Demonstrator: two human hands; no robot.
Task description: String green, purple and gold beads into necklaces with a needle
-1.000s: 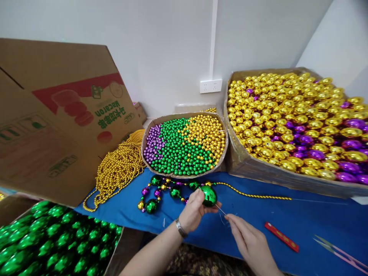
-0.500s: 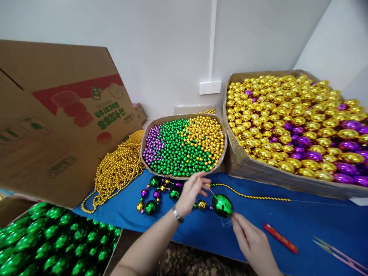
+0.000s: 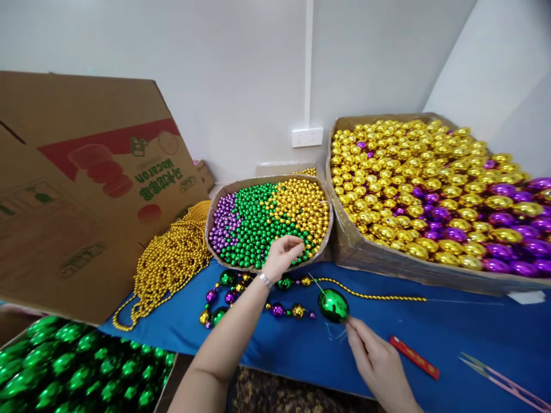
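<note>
My right hand (image 3: 376, 358) pinches the lower end of a large shiny green bead (image 3: 333, 304) above the blue cloth. A thin needle (image 3: 315, 281) sticks out of the bead's upper left side, and fine clear thread dangles beneath. My left hand (image 3: 284, 252), wearing a metal watch band, is over the front of a bowl-like cardboard tray (image 3: 330, 226) of small purple, green and gold beads. Its thumb and fingertips are pressed together; whatever they hold is too small to make out. A beaded strand (image 3: 278, 310) of green, purple and gold balls lies partly behind my left forearm.
A big carton (image 3: 379, 258) of gold and purple oval beads stands right. Left are a cardboard box (image 3: 107, 241), heaped gold bead strings (image 3: 172, 252) and large green beads (image 3: 86, 367). A red knife-like tool (image 3: 414, 357) and scissors (image 3: 501, 378) lie on the cloth (image 3: 310, 355).
My left hand has moved from beside the needle tip up to the bead tray, its fingers drawing together. My right hand still holds the green bead in about the same place.
</note>
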